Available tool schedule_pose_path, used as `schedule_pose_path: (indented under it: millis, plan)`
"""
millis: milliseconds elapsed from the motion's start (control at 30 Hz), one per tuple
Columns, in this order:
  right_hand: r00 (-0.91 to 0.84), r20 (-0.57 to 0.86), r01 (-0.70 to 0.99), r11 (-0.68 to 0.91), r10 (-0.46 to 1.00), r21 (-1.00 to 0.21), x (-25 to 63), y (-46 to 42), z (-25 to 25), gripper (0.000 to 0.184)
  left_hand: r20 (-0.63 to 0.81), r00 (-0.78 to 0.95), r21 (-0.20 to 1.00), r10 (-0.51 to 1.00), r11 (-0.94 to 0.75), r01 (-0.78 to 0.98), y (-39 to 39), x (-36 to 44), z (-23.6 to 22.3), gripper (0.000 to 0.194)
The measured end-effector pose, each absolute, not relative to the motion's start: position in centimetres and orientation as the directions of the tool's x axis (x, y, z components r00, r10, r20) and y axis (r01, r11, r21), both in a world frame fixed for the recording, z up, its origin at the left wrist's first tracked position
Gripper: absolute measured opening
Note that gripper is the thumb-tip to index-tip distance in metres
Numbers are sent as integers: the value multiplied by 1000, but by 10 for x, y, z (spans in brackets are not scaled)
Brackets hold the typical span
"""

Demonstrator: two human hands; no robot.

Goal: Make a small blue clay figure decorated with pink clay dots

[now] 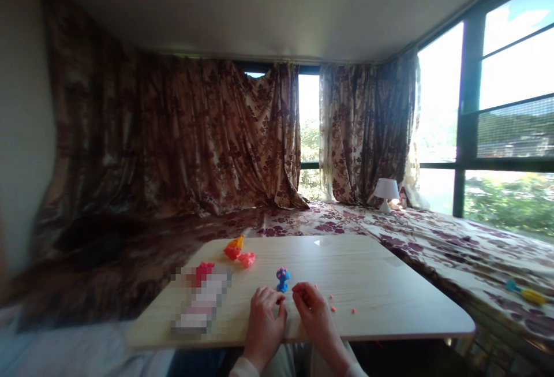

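Note:
A small blue clay figure [283, 282] stands upright on the table, its rounded top dotted with pink bits. Just in front and to its left is my left hand [265, 320], fingers curled and thumb near the fingertips; whatever might be between them is hidden. On the other side, my right hand [312, 306] is bent into a pinch close to the figure. Too little shows at those fingertips to tell what they hold. Several tiny pink clay balls lie right of my right hand, among them one pink ball [333, 309] and a farther pink ball [353, 310].
A pale wood-grain table [398, 302] spans the front. At its left lie crumpled orange and red wrappers [234, 248], a pink-red piece [204, 272] and a blurred-out flat object [201, 305]. Behind stand a white lamp [386, 189] and floral curtains [208, 140].

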State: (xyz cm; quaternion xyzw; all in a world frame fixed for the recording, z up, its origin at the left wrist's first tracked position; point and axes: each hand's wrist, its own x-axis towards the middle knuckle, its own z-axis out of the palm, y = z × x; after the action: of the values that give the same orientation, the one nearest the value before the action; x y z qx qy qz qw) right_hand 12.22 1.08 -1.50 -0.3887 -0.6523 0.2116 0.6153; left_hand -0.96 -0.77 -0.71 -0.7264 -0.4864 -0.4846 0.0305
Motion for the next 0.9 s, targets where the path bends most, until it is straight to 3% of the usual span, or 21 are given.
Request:
schedule_pose_path:
  millis: [433, 700, 900]
  plan:
    - [18, 480, -27, 480, 877, -877, 121, 21, -22, 16, 736, 90, 393, 671, -532, 750, -5, -10, -9, 16]
    - [-2, 477, 58, 476, 879, -877, 123, 19, -20, 28, 730, 87, 400, 678, -527, 750, -6, -11, -9, 15]
    - [48, 500, 12, 500, 865, -866, 126, 21, -18, 14, 746, 83, 382, 661, -527, 760, -6, -11, -9, 15]
